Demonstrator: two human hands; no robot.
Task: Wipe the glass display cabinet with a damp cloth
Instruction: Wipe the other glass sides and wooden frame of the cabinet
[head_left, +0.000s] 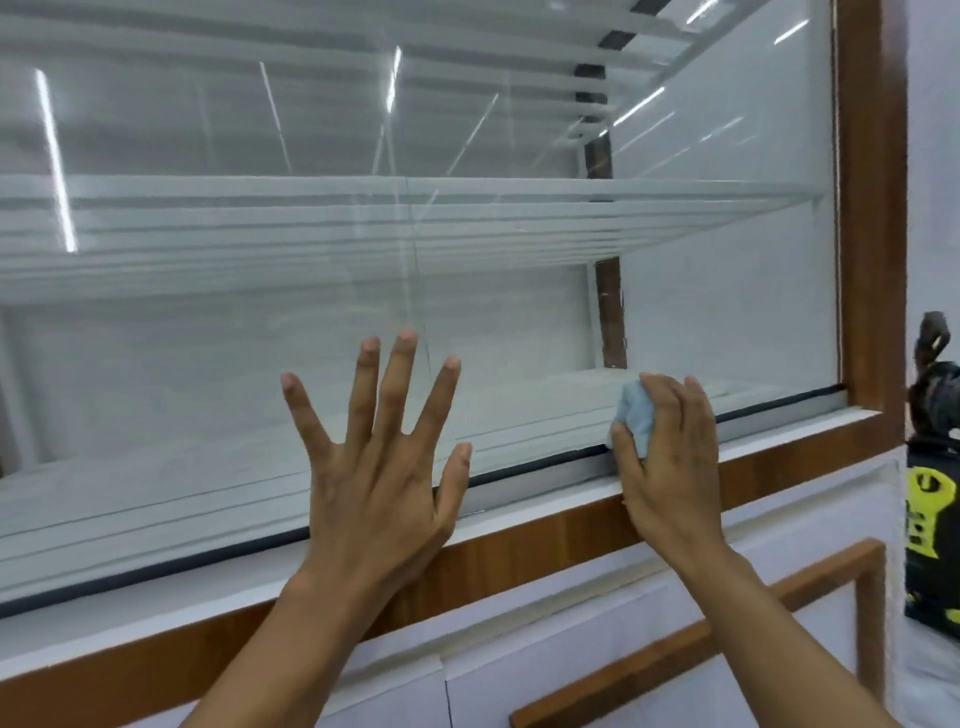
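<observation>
Bare forearms (311, 649) rise from the bottom of the view toward the glass display cabinet (867, 208). Of the two hands, the left hand (374, 467) is fully spread, fingers straight and wide apart, holding nothing. It looks laid flat on the front pane (208, 364), with its heel over the pale bottom rail (519, 493). The right hand (670, 457) grips a bunched light-blue cloth (636, 415), fingers curled over it and thumb beneath. The cloth is pressed to the glass low down toward the right, just above the dark seal where pane meets rail.

The step in hand appears to be wiping the lower strip of the pane. To do it well, the cloth would serve better opened out flat under the palm than balled up, since more of it would then meet the glass. Long level strokes along the seal, each overlapping the one before, should lift what gathers in that edge. They should run right into the corner by the wooden frame (872, 312). Pressure ought to be even and moderate.

The spread left hand steadies the pane but will likely leave prints, so that patch needs a pass afterwards, or the hand could move down to the wooden sill (519, 551). White shelves (363, 218) show inside, and a yellow-and-black object (932, 509) stands at the right edge.
</observation>
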